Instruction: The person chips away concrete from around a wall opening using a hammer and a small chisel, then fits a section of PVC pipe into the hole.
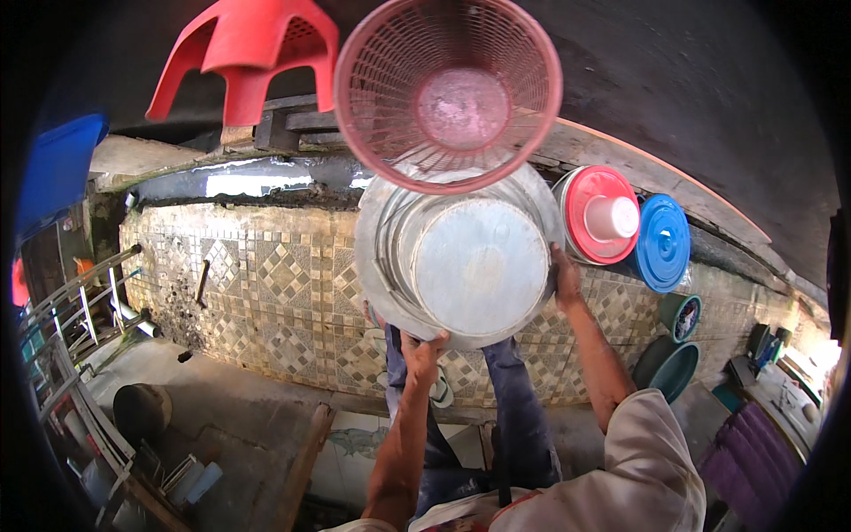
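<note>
Metal basin point(461, 257), stiff and likely heavy, is gripped at its rim by the left hand point(424, 348) and right hand point(564, 277); a pink basket point(448, 89) sits just above it.

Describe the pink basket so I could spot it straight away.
Start at the big metal basin that the left hand and right hand grip by its rim. The pink basket sits just beyond its far edge. Unlike the solid red stool and lidded tubs nearby, it is round, open lattice.

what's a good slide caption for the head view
Both hands, left and right, grip a metal basin below a pink basket.
</note>
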A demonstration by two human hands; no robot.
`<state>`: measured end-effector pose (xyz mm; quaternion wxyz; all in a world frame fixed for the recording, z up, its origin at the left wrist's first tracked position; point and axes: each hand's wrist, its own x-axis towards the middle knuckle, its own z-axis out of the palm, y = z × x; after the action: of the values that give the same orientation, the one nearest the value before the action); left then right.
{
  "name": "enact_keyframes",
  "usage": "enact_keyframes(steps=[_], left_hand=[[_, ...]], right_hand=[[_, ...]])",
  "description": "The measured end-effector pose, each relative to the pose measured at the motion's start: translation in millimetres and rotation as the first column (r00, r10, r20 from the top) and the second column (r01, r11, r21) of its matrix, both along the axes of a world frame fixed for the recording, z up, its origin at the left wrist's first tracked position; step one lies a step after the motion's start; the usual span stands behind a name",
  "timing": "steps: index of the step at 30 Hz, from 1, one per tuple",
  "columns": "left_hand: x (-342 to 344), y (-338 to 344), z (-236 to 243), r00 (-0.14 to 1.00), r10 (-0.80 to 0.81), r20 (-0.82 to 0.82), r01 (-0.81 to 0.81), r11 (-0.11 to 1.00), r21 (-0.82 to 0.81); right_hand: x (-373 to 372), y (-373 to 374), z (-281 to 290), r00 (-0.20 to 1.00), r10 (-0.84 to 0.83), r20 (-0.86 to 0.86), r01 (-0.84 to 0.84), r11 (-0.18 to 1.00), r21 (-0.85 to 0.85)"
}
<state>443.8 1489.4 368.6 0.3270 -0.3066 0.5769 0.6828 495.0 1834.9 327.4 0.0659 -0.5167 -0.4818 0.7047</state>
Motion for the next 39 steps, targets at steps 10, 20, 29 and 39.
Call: enact_keyframes(steps=[10,20,29,39], left_hand=[[-31,121,10,0.997,-0.026,0.07,0.022,0.998,0.064],[-32,134,-27,0.994,-0.104,-0.044,0.109,0.984,0.143],[-26,130,-47,0.959,0.006,-0.283,0.055,0.976,0.209],[41,-7,-102,0.596,-0.514,-0.617,0.297,0.855,-0.425]], right_hand=[[44,122,-19,0.979,-0.09,0.183,0.088,0.996,0.019],[27,141,-31,0.969,-0.07,0.235,0.052,0.995,0.082],[53,145,-49,0.785,0.191,0.589,-0.532,0.694,0.485],[240,-36,-6,0.49,0.737,0.466,-0.713,0.646,-0.272]])
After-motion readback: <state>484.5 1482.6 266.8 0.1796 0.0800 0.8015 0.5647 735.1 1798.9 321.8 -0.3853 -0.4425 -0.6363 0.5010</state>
